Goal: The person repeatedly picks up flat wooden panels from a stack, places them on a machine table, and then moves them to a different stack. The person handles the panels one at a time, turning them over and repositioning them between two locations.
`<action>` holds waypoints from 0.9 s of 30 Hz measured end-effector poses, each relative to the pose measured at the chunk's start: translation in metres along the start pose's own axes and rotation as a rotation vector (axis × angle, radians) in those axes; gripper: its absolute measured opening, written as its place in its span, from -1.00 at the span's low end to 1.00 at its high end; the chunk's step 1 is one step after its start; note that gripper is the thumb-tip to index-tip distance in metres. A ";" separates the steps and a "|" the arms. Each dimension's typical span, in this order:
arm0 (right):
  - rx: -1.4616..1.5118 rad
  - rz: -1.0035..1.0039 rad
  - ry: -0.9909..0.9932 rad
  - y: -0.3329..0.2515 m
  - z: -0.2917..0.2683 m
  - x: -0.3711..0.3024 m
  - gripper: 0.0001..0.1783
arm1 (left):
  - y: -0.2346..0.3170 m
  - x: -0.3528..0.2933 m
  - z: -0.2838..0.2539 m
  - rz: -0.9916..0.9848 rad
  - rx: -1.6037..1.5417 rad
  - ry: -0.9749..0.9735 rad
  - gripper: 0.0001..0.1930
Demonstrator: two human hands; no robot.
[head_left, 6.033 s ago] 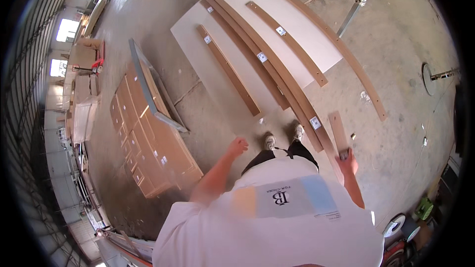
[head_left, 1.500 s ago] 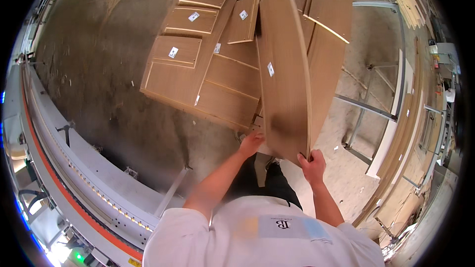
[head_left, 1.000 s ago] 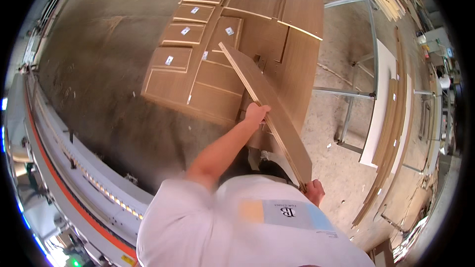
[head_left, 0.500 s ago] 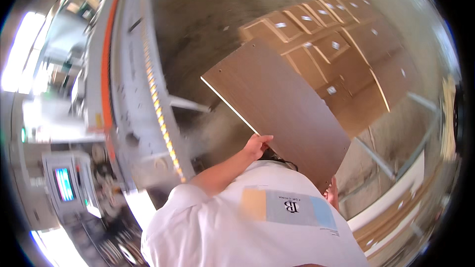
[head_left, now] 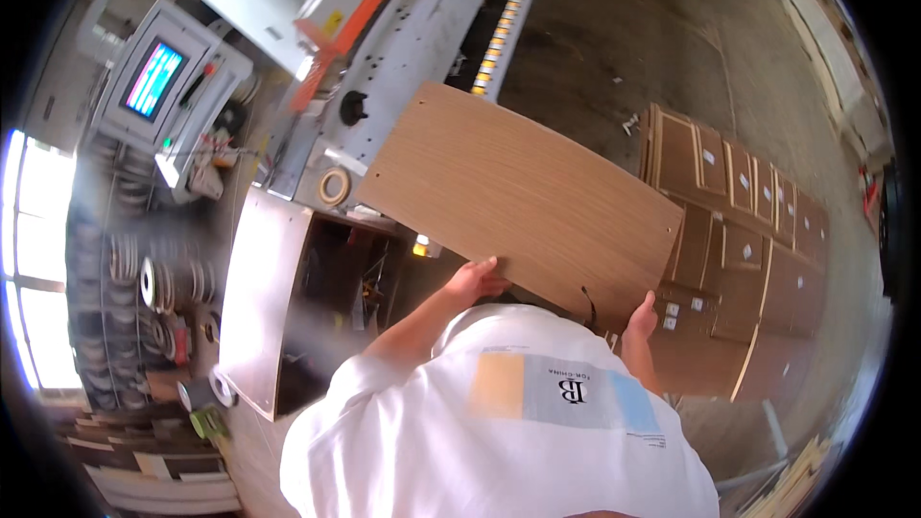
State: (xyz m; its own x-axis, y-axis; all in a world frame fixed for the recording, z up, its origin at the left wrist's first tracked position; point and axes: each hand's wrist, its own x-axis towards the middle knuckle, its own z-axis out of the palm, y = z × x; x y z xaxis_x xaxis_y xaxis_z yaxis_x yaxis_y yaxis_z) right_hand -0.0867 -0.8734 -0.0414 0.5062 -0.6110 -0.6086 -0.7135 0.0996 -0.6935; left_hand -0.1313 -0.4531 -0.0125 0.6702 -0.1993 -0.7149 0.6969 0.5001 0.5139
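A rectangular wood-grain board (head_left: 523, 187) with small drilled holes at its corners is held out in front of my body. My left hand (head_left: 477, 282) grips its near long edge, thumb on top and the other fingers mostly underneath. At the board's near right corner my right hand (head_left: 642, 315) is closed on the edge, thumb up, its fingers partly hidden. The board's left end reaches over the end of a grey machine bed (head_left: 408, 48); whether it touches cannot be told.
A roll of tape (head_left: 334, 187) lies by the machine's end, above a low open cabinet (head_left: 259, 297). A control panel with a lit screen (head_left: 153, 79) stands at left, with several edge-band rolls (head_left: 177, 283) below. Stacked brown panels (head_left: 739, 249) lie at right.
My view has turned left, bringing the control panel and cabinet closer in. The board has swung round with me to lie more crosswise, its left end now by the machine. Both hands still hold it.
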 end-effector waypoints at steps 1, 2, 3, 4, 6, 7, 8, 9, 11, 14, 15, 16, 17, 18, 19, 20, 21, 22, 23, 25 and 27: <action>-0.087 -0.010 0.009 -0.006 0.023 0.003 -0.14 | 0.011 -0.012 -0.014 -0.103 0.120 0.022 -0.55; -0.082 -0.048 -0.016 -0.008 0.040 -0.001 -0.13 | 0.021 -0.027 -0.023 -0.078 0.182 0.061 -0.57; -0.074 -0.085 -0.040 -0.010 0.059 -0.006 -0.12 | 0.034 -0.042 -0.030 -0.055 0.246 0.098 -0.58; -0.061 -0.123 -0.065 -0.013 0.078 -0.013 -0.10 | 0.044 -0.053 -0.042 -0.029 0.313 0.135 -0.58; -0.067 -0.105 -0.126 -0.019 0.117 -0.026 -0.12 | 0.054 -0.066 -0.079 0.146 0.143 0.380 -0.64; -0.067 -0.096 -0.151 -0.022 0.136 -0.035 -0.13 | 0.057 -0.065 -0.102 0.222 0.132 0.529 -0.66; -0.063 -0.093 -0.189 -0.027 0.153 -0.047 -0.14 | 0.059 -0.064 -0.120 0.292 0.118 0.678 -0.68; -0.058 -0.089 -0.225 -0.032 0.169 -0.060 -0.15 | 0.062 -0.060 -0.136 0.368 0.107 0.756 -0.68; -0.006 -0.063 -0.305 -0.041 0.192 -0.092 -0.19 | 0.072 -0.051 -0.155 0.469 0.128 0.871 -0.61; -0.159 -0.132 -0.463 -0.051 0.218 -0.113 -0.25 | 0.090 -0.033 -0.167 0.588 0.019 0.914 -0.43; -0.259 -0.161 -0.434 -0.063 0.223 -0.133 -0.32 | 0.089 -0.026 -0.177 0.587 -0.048 0.894 -0.27; -0.271 -0.195 -0.491 -0.061 0.226 -0.129 -0.34 | 0.095 -0.023 -0.178 0.585 -0.081 0.886 -0.25; -0.282 -0.231 -0.553 -0.055 0.230 -0.123 -0.36 | 0.103 -0.022 -0.177 0.588 -0.114 0.880 -0.23; -0.293 -0.267 -0.615 -0.051 0.235 -0.116 -0.37 | 0.110 -0.021 -0.175 0.591 -0.147 0.874 -0.21; -0.392 -0.369 -0.634 -0.068 0.238 -0.143 -0.38 | 0.115 -0.022 -0.174 0.600 -0.141 0.852 -0.21; -0.478 -0.415 -0.646 -0.065 0.244 -0.139 -0.38 | 0.120 -0.023 -0.172 0.609 -0.135 0.830 -0.20; -0.565 -0.461 -0.657 -0.059 0.250 -0.130 -0.38 | 0.124 -0.023 -0.172 0.617 -0.129 0.807 -0.19; -0.647 -0.505 -0.663 -0.059 0.256 -0.131 -0.37 | 0.130 -0.023 -0.175 0.645 -0.135 0.799 -0.17; -0.584 -0.544 -0.628 -0.058 0.261 -0.136 -0.37 | 0.136 -0.022 -0.178 0.672 -0.140 0.790 -0.14; -0.595 -0.512 -0.636 -0.063 0.268 -0.131 -0.37 | 0.143 -0.017 -0.184 0.721 -0.168 0.767 -0.10; -0.615 -0.516 -0.651 -0.066 0.274 -0.121 -0.40 | 0.146 -0.008 -0.189 0.765 -0.213 0.737 -0.08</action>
State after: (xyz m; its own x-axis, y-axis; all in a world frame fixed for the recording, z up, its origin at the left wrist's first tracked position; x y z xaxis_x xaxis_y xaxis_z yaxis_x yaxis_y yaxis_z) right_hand 0.0322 -0.5907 -0.0276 0.8543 0.0959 -0.5108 -0.3670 -0.5845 -0.7236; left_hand -0.0829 -0.2196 -0.0216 0.5407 0.7476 -0.3856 0.0529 0.4273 0.9026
